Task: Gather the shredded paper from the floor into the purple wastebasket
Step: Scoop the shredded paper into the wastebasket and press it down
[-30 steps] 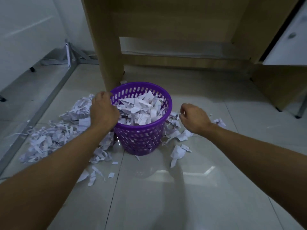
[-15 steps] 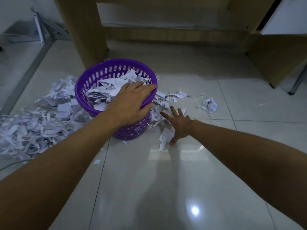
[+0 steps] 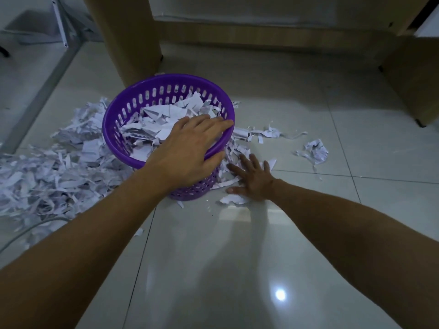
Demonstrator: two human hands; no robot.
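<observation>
The purple wastebasket (image 3: 107, 122) stands on the tiled floor, well filled with shredded paper (image 3: 166, 112). My left hand (image 3: 190, 143) lies across its near right rim, fingers straight over the paper inside and thumb against the outer wall. My right hand (image 3: 254, 179) is flat on the floor just right of the basket, fingers spread over a few paper scraps (image 3: 234, 199). A large pile of shreds (image 3: 47, 172) covers the floor to the left. More strips (image 3: 259, 134) lie behind my right hand, and a crumpled bit (image 3: 314, 149) lies farther right.
A wooden desk leg (image 3: 128, 36) stands right behind the basket, and a wooden cabinet (image 3: 413, 74) is at the far right. A metal frame rail (image 3: 40, 91) runs along the left. A grey cable (image 3: 23, 231) lies under the pile at lower left.
My left hand moved from the basket's left rim across to its near right rim. My right hand opened, dropped flat to the floor and slid closer to the basket.
</observation>
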